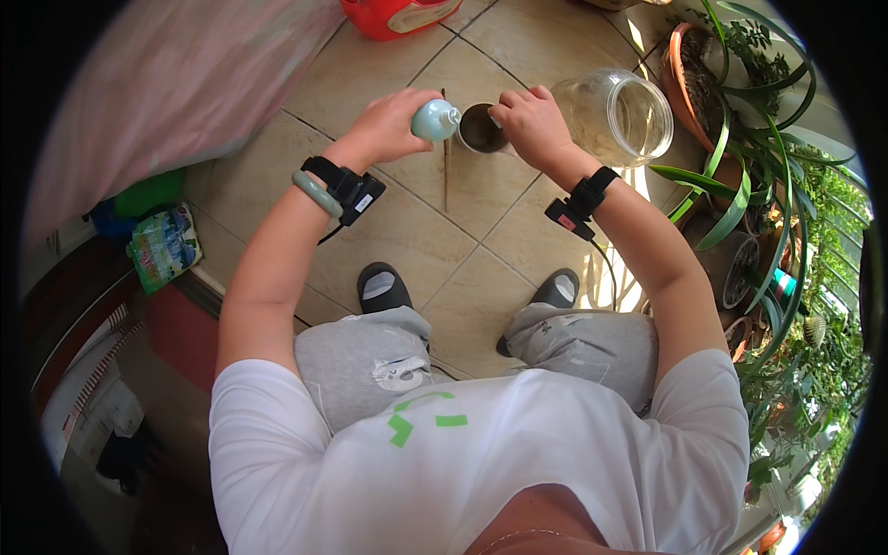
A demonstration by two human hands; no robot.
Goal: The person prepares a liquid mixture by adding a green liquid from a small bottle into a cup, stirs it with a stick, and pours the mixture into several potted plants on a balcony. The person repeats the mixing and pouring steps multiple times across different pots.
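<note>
I am crouched over a tiled floor [407, 213]. My left hand [393, 125] grips a small pale green bottle [435, 120], tipped on its side with its mouth toward a small dark pot [479, 129] that stands on the tiles. My right hand [532, 120] rests on the pot's right rim, with something small and pale pinched in its fingers. A thin stick [445, 157] lies on the floor just left of the pot. Both wrists wear black straps, and the left also has a green bangle.
A large clear glass jar [624, 116] lies on its side right of the pot. Potted plants with long green leaves [731, 176] crowd the right side. A red container [398, 14] stands at the top, pink cloth [166, 92] at upper left, a green packet [165, 245] at left.
</note>
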